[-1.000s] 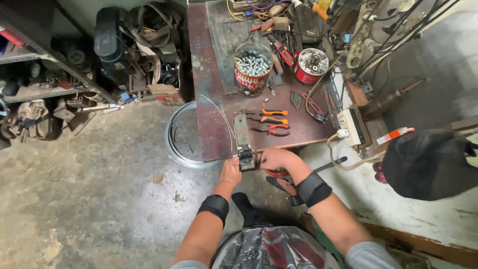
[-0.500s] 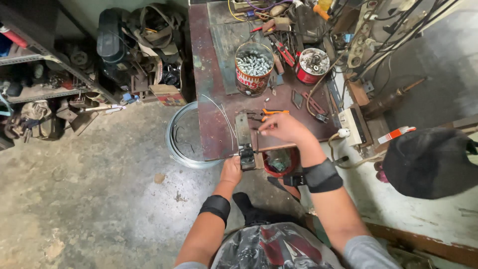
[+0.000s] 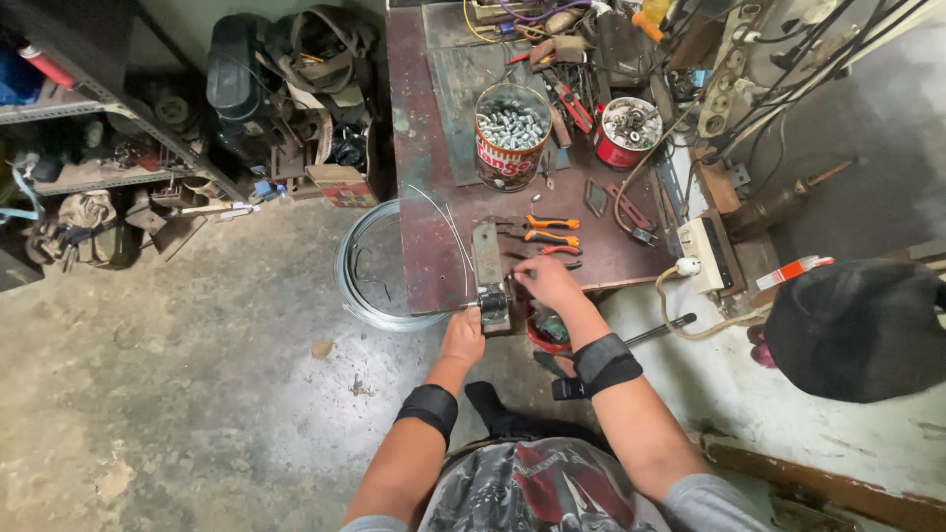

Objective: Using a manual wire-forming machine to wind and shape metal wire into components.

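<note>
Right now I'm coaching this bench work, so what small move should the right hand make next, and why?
Probably ease the right hand down so its fingertips pinch the thin silver wire at the small grey metal bench jig. The left hand already rests at the jig's near end, the wire arcs up from the coil, and the right fingers sit just beside the jig.

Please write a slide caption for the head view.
Left hand steadies a small bench tool; right hand reaches beside it near orange-handled pliers.

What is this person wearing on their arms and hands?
Both hands, left and right, are bare, with no gloves. Each forearm carries a wide black band: left band, right band. Short grey sleeves show at the upper arms.
</note>
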